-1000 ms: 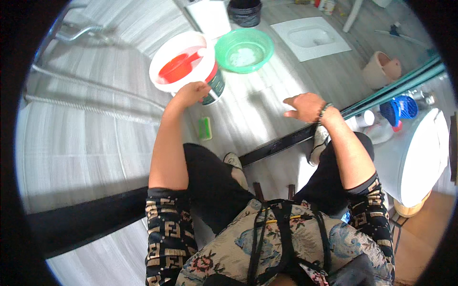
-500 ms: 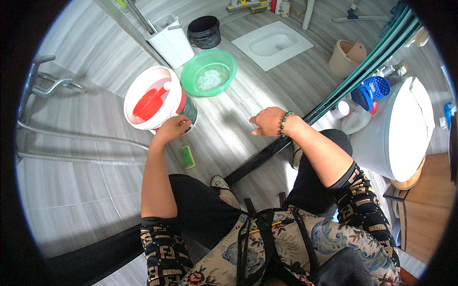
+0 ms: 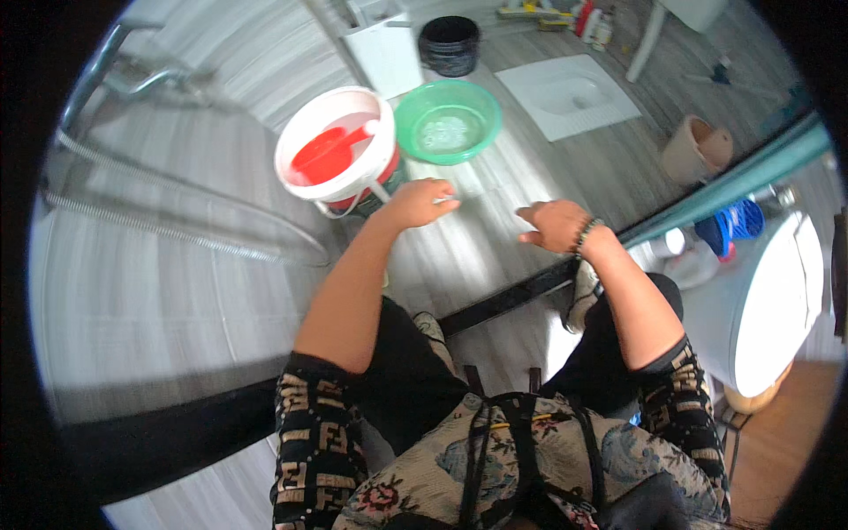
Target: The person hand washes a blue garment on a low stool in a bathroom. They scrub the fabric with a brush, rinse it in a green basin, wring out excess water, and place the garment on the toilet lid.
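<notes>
A white bucket (image 3: 305,177) with a red scoop (image 3: 322,155) in it stands on the grey floor by the wall. My left hand (image 3: 417,202) is just to its lower right, fingers closed around the thin white bucket handle (image 3: 353,205). A green basin (image 3: 448,119) holding a little water sits right beside the bucket. My right hand (image 3: 552,225) hovers over the floor with fingers spread and nothing in it; a bead bracelet is on the wrist.
A black bucket (image 3: 450,44) and a white box (image 3: 384,53) stand beyond the basin. A white squat pan (image 3: 570,93) lies at the far right. A shower hose (image 3: 177,231) hangs at left. A black threshold strip (image 3: 503,300), a green-edged glass door (image 3: 724,185) and a white appliance (image 3: 777,300) are at right.
My left hand left the bucket's side and closed on its handle, lower right of it. My right hand opened wider. The view shifted, bringing bucket and basin nearer the middle.
</notes>
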Tool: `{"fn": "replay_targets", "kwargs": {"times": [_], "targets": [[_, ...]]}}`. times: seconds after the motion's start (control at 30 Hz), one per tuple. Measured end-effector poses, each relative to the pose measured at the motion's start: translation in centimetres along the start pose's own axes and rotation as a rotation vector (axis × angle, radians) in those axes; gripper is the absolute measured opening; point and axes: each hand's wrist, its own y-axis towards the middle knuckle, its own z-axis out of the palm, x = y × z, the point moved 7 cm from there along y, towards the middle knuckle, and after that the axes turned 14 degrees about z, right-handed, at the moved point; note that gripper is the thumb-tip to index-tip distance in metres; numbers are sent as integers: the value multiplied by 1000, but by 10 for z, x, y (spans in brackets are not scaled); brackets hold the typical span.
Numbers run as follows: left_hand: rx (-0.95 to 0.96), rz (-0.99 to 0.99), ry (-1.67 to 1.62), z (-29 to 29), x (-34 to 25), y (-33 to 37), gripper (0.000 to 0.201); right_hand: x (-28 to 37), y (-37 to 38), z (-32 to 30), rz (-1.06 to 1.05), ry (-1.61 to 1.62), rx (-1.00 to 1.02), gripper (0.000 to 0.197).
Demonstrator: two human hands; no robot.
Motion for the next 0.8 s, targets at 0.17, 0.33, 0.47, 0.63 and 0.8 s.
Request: {"fn": "replay_targets", "kwargs": {"times": [0.17, 0.33, 0.47, 0.63, 0.8], "targets": [[-65, -3, 326, -2, 11, 17, 38, -1, -1, -4, -52, 14, 3, 45], [-289, -372, 426, -48, 81, 6, 54, -3, 5, -4, -31, 13, -3, 45], [-705, -506, 122, -82, 138, -9, 59, 0, 4, -3, -43, 12, 17, 44], [-843, -597, -211, -81, 206, -4, 68, 7, 10, -2, -43, -21, 39, 43], [-671, -735, -53, -50, 225, 28, 61, 1, 21, 10, -11, -26, 134, 47]]}}
